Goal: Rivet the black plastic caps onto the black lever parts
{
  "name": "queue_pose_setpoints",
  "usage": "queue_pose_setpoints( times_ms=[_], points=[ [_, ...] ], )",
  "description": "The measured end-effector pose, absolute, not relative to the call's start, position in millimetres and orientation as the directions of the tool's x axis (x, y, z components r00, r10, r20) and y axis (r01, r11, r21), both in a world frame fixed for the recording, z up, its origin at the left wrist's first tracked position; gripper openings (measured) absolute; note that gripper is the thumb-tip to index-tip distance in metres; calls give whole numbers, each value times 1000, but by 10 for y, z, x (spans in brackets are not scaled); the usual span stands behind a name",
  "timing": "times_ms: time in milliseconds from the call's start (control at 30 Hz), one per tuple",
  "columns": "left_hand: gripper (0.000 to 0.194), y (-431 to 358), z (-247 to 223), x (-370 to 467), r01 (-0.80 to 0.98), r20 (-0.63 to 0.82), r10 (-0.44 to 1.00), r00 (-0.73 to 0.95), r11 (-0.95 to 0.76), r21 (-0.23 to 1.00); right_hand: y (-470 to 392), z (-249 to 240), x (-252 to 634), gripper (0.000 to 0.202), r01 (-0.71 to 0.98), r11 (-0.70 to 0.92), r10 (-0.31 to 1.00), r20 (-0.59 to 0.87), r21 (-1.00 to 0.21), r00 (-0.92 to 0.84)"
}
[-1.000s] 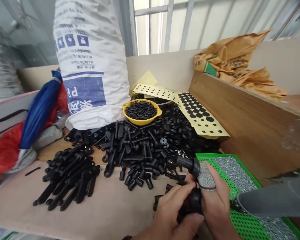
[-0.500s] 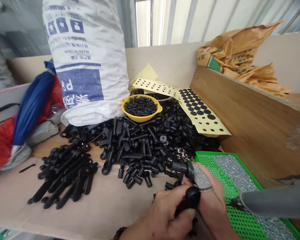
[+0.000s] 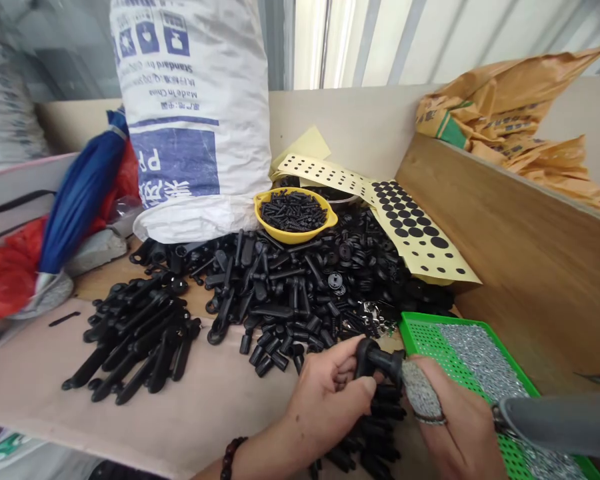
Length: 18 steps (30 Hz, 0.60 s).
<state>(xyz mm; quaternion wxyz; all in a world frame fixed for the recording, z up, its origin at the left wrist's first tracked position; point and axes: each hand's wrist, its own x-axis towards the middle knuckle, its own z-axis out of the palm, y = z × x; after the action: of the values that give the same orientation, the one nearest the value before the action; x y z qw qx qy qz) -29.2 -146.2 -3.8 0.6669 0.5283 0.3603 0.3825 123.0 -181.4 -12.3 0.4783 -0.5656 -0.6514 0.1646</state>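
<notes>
At the lower centre, my left hand (image 3: pixel 325 393), with a beaded bracelet on its wrist, pinches a black plastic part (image 3: pixel 365 357) with a round end. From the right, my right hand (image 3: pixel 450 407) holds a black cylindrical piece (image 3: pixel 391 365) against that part; a grey cover wraps one of its fingers. The two pieces meet between the hands. Below them lie several black cylindrical parts (image 3: pixel 375 427), partly hidden. A large heap of black parts (image 3: pixel 280 293) spreads behind my hands.
Finished-looking black handles (image 3: pixel 140 340) lie at left. A yellow bowl (image 3: pixel 296 235) holds black screws. At right stand a green tray (image 3: pixel 415 327) of small metal pieces, a grey tool (image 3: pixel 560 423) and a wooden board (image 3: pixel 520 240). A white sack (image 3: pixel 195 120) stands behind.
My left hand has risen and turned, bringing the round end of its part to the cylindrical piece. My right hand has shifted right and slightly down. The view has swung left.
</notes>
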Motion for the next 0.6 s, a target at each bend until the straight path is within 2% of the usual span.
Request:
queue_pose_setpoints(
  times_ms=[100, 233, 333, 467, 600],
  points=[
    [39, -1491, -78, -288, -106, -52, 888, 458, 112, 988, -1788, -169, 1219, 32, 558, 247, 914, 383, -792, 138],
    [55, -1518, -104, -285, -83, -53, 917, 396, 93, 992, -1723, -413, 1421, 34, 528, 205, 960, 273, -824, 54],
    [54, -1539, -101, -275, -35, -15, 929, 370, 30, 999, -1694, -535, 1504, 34, 469, 51, 989, 111, -882, 100],
    [56, -1562, -105, -261, -29, 11, 917, 400, 0, 1000, -1699, -469, 1404, 37, 383, -140, 964, -38, -913, 262],
    [57, -1576, -96, -257, -15, 41, 919, 393, -39, 999, -1718, -387, 1307, 45, 315, -171, 958, -83, -934, 274]
  ],
)
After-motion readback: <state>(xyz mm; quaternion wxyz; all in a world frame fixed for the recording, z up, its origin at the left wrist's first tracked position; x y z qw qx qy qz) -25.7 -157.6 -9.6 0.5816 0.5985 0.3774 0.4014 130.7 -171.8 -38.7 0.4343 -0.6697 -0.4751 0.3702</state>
